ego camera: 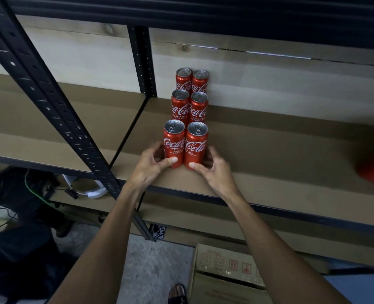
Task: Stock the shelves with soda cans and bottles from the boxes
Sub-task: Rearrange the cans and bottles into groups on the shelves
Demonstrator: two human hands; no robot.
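Now, left grip clasping front-left can, right grip clasping front-right can, on shelf

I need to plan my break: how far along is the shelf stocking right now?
Done: four cans stand in two rows at the back of the shelf. In hand: the left hand grips the front left can, the right hand the front right can. Left: most of the shelf is bare; a cardboard box sits below, contents unseen.

Probably a stockroom: slotted metal shelving, cardboard box on floor.
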